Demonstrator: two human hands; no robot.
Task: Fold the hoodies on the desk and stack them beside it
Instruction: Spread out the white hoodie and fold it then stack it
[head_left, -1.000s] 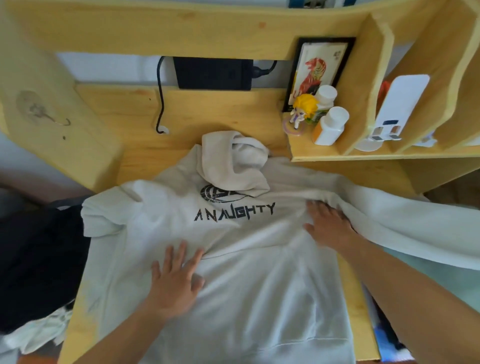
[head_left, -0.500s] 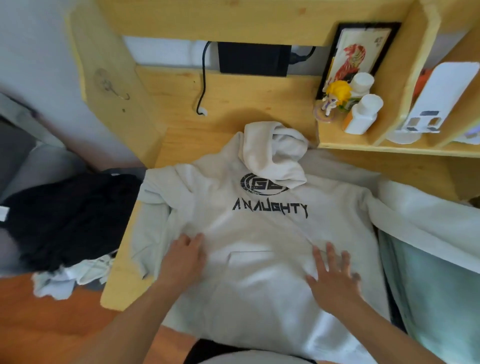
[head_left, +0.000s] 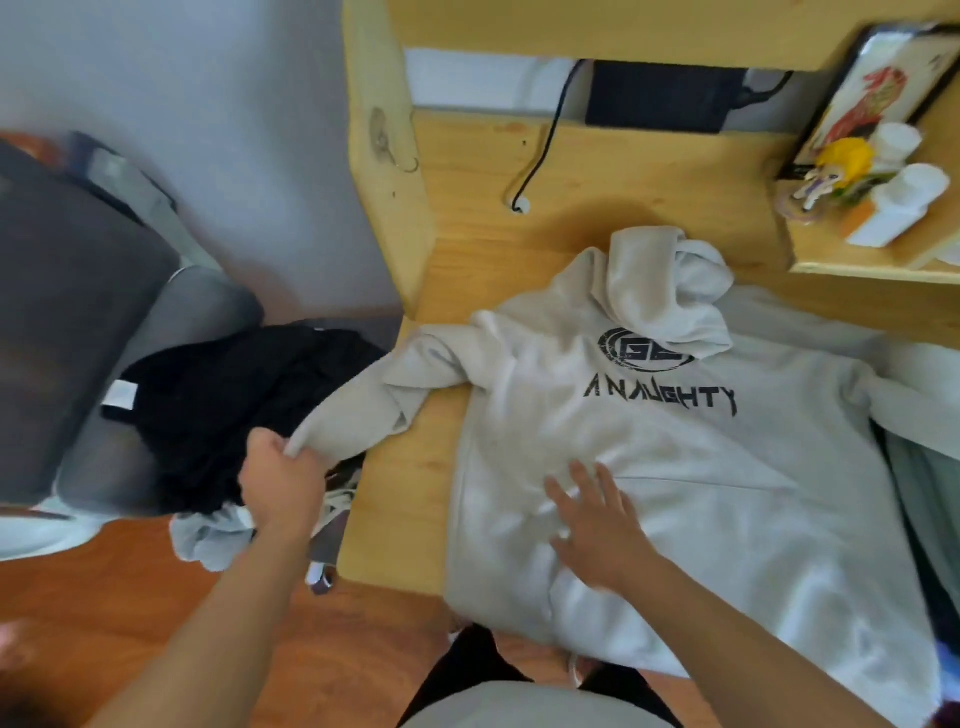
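Wooden surface carries pale hoodie. Left hand clamps its sleeve off-edge; right hand flat, fingers spread, on torso. Sleeve-fold step; next likely swing sleeve across chest.

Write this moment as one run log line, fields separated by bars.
step: sleeve fold | left hand: grips hoodie sleeve | right hand: flat on hoodie

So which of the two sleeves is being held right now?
The light grey hoodie's sleeve hanging off the desk's edge; the left hand grips its cuff. The other sleeve lies untouched.

Single head view — looks steeply down, close over desk front-left corner.
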